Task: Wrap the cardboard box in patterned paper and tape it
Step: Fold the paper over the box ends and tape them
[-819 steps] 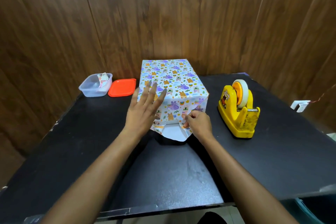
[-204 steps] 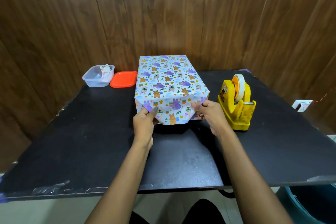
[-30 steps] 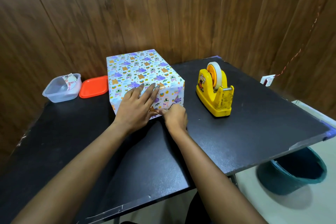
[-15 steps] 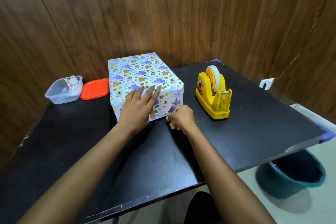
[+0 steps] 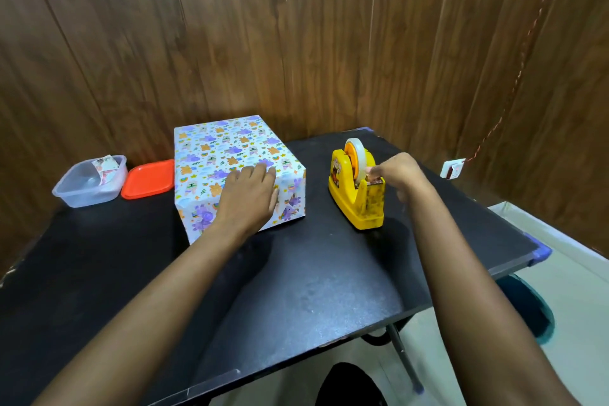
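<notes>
Sitting toward the back of the black table (image 5: 313, 290), the cardboard box (image 5: 227, 155) is fully covered in patterned paper, its near end folded shut. The left hand (image 5: 248, 199) lies flat on that near end, fingers straight and close together with the tips reaching over the top edge, pressing the fold down. Just right of the box, apart from it, stands the yellow tape dispenser (image 5: 357, 204). The right hand (image 5: 400, 171) is at its cutter, fingers curled toward the tape's loose end, though whether tape is already pinched cannot be told. The step in hand looks like fetching tape for the end flap. Next, a strip must be pulled and torn off while the left hand holds the fold down. A clear container (image 5: 87, 189) and an orange lid (image 5: 148, 178) lie left of the box.
</notes>
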The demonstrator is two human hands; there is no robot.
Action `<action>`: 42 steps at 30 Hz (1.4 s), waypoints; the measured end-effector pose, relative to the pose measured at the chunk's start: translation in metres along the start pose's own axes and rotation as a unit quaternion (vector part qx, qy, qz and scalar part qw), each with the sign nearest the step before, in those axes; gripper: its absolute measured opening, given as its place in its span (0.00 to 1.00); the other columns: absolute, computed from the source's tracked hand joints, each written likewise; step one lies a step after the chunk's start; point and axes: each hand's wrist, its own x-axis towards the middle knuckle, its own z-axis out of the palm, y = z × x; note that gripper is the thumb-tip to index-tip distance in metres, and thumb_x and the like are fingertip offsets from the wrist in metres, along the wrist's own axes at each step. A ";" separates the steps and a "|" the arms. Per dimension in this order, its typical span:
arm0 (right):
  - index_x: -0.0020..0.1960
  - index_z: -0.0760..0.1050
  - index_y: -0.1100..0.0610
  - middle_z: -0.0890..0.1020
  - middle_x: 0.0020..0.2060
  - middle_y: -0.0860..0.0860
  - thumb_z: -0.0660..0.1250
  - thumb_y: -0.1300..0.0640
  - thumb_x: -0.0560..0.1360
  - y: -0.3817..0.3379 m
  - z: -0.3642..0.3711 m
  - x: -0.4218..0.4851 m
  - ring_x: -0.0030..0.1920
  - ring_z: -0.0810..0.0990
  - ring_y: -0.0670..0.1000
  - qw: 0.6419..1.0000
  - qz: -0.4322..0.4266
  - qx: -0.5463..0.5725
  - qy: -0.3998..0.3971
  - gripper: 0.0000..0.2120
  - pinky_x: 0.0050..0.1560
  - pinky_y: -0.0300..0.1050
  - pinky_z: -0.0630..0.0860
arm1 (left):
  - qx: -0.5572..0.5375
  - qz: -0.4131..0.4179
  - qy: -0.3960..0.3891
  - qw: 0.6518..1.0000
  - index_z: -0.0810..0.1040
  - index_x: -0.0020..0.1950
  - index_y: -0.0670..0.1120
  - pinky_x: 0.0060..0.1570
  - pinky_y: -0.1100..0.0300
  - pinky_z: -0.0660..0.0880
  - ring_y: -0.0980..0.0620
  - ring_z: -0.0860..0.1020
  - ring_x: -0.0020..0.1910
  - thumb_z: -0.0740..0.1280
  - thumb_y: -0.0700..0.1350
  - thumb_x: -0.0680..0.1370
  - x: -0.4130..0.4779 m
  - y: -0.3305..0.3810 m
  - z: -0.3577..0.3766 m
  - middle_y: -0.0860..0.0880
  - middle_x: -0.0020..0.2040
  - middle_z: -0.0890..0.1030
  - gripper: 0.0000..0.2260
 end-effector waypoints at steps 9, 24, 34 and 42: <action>0.50 0.76 0.65 0.77 0.46 0.57 0.70 0.58 0.74 -0.018 -0.013 0.005 0.46 0.77 0.52 0.997 0.002 -0.080 -0.023 0.10 0.58 0.47 0.75 | -0.055 -0.039 -0.023 0.997 0.68 0.70 0.43 0.59 0.49 0.68 0.43 0.71 0.63 0.57 0.50 0.80 0.000 0.003 -0.003 0.44 0.67 0.72 0.20; 0.37 0.74 0.63 0.77 0.34 0.54 0.67 0.65 0.76 0.012 -0.013 -0.018 0.30 0.72 0.45 0.994 0.061 0.058 -0.063 0.09 0.16 0.31 0.63 | -0.095 -0.067 -0.050 0.992 0.68 0.70 0.44 0.55 0.52 0.68 0.45 0.71 0.60 0.56 0.51 0.81 0.006 0.004 -0.008 0.46 0.64 0.73 0.20; 0.38 0.76 0.64 0.77 0.32 0.54 0.70 0.65 0.73 0.040 0.000 -0.026 0.30 0.72 0.47 0.984 0.045 0.175 -0.003 0.07 0.32 0.37 0.67 | -0.098 -0.060 -0.036 0.993 0.68 0.71 0.45 0.56 0.51 0.69 0.45 0.72 0.61 0.58 0.50 0.80 0.003 0.001 -0.001 0.47 0.66 0.72 0.20; 0.35 0.77 0.60 0.72 0.27 0.51 0.68 0.53 0.76 0.049 0.014 -0.031 0.28 0.66 0.46 0.973 0.003 0.229 0.038 0.14 0.29 0.36 0.64 | -0.103 -0.057 -0.010 0.993 0.70 0.70 0.44 0.55 0.51 0.69 0.44 0.73 0.60 0.60 0.49 0.80 0.002 -0.001 0.003 0.46 0.65 0.74 0.19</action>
